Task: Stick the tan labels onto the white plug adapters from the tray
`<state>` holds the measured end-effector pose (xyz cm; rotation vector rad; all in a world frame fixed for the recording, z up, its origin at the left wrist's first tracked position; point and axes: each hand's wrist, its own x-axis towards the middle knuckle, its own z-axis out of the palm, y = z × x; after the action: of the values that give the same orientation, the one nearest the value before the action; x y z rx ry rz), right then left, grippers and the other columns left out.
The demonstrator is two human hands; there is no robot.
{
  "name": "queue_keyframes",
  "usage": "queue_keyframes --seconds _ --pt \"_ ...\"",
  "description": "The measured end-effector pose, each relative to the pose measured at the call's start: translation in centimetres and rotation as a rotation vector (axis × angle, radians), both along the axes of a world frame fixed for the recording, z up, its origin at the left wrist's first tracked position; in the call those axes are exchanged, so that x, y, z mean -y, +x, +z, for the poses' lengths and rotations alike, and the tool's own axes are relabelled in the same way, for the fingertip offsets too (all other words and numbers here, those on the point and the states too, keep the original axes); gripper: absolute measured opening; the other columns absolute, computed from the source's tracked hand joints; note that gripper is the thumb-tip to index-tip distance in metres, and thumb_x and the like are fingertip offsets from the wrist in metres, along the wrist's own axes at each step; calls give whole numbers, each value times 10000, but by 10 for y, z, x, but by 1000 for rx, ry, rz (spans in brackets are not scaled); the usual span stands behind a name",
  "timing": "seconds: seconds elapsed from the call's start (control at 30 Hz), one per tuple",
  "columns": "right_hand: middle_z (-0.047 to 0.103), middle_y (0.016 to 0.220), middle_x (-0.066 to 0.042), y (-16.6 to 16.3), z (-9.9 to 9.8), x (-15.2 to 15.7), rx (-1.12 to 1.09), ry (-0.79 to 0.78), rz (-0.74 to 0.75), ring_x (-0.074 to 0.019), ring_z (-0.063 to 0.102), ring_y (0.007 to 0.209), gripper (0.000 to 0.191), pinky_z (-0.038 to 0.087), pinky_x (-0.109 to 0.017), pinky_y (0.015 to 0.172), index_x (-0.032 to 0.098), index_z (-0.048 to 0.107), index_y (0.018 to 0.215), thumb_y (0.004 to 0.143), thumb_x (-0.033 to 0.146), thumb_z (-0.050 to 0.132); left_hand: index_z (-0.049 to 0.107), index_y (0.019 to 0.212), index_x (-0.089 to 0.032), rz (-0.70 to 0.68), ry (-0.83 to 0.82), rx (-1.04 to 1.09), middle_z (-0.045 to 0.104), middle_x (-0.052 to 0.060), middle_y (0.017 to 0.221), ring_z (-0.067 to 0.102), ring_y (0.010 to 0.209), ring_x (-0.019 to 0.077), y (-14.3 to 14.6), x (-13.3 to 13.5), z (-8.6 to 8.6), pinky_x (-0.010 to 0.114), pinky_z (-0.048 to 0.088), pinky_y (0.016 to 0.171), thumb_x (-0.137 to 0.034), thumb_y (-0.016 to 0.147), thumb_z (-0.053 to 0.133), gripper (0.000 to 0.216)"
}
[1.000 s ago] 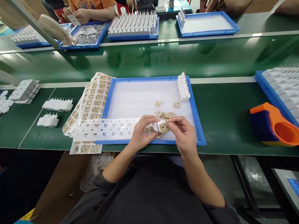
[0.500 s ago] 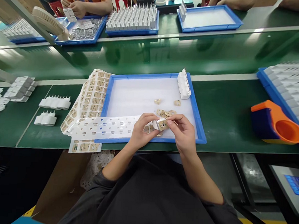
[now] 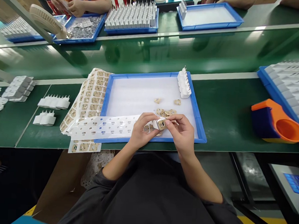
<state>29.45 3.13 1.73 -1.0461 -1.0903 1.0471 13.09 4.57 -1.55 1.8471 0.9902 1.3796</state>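
Both hands gripped one white plug (image 3: pixel 160 123) over the tray's (image 3: pixel 198 123) near edge: the left hand (image 3: pixel 141 131) pinched its body, the right hand (image 3: pixel 180 133) pressed a tan sticker (image 3: pixel 162 124) onto its face. Uneven pressure could leave it crooked or creased.

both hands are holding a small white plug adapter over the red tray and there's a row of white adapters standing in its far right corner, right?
Not quite: the tray is blue-rimmed with a white floor, not red. The head view shows it. The rest holds: the left hand and right hand hold the small white plug adapter over it, and the row of white adapters stands in its far right corner.
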Motion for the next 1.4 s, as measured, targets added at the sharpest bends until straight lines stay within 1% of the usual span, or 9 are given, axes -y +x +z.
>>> queue_keyframes --seconds 0.37,0.53,0.67,0.73,0.83,0.9,1.0,1.17,1.4 --pt "686 862 -2 -6 0 1 144 25 -83 -150 656 785 102 573 -299 724 233 682 895 868 305 749 642 1200 -265 30 25 -30 641 81 1149 644 1104 229 1 0 1 405 581 943 -177 840 764 390" --pt "668 849 -5 -7 0 1 311 111 -129 -149 644 755 63 577 -320 719 234 665 899 900 283 704 643 1197 -263 36 32 -23 639 82 1148 649 1090 224 1 1 -1 402 581 935 -190 847 762 377" --pt "618 999 -46 -6 0 -2 449 186 -199 -158 623 800 156 583 -304 648 240 682 994 864 303 740 636 1174 -257 64 28 7 634 77 1127 651 1082 224 0 1 -5 403 578 935 -212 838 777 366" --pt "591 1067 -57 -5 -1 -3 379 131 -102 -164 627 849 231 591 -285 627 254 679 1075 866 336 734 629 1167 -253 75 19 27 629 76 1128 653 1083 223 1 1 -8 409 574 942 -217 837 780 365" --pt "600 1100 -54 -6 -3 -5 235 54 114 -186 627 955 294 605 -291 694 279 672 1131 854 345 746 623 1172 -251 77 30 67 617 80 1144 652 1091 222 1 0 -12 415 569 947 -225 857 759 344" --pt "593 1144 -60 -7 -6 -6 149 37 183 -204 610 1031 331 604 -311 756 292 686 1141 827 341 777 620 1162 -253 77 45 111 607 75 1141 651 1085 215 0 -1 -14 412 570 939 -224 858 758 335" --pt "600 1128 -60 -8 -13 -9 -9 11 249 -220 606 1068 268 586 -365 859 300 736 1119 858 359 741 613 1129 -255 104 69 121 601 62 1129 651 1072 205 0 -1 -14 408 578 933 -207 818 797 364" --pt "623 1060 -43 -13 -19 -11 -159 -65 211 -219 599 1059 191 516 -392 963 295 779 1032 881 364 683 592 1098 -265 164 208 36 609 44 1108 659 1053 193 2 0 -6 490 582 1007 -154 815 777 356" --pt "567 961 -23 -24 -7 -8 -313 -145 175 -183 565 915 93 494 -321 804 251 717 846 789 322 699 591 1126 -265 201 423 -74 620 25 1104 662 1039 159 5 1 -1 504 576 1059 -46 817 704 396"
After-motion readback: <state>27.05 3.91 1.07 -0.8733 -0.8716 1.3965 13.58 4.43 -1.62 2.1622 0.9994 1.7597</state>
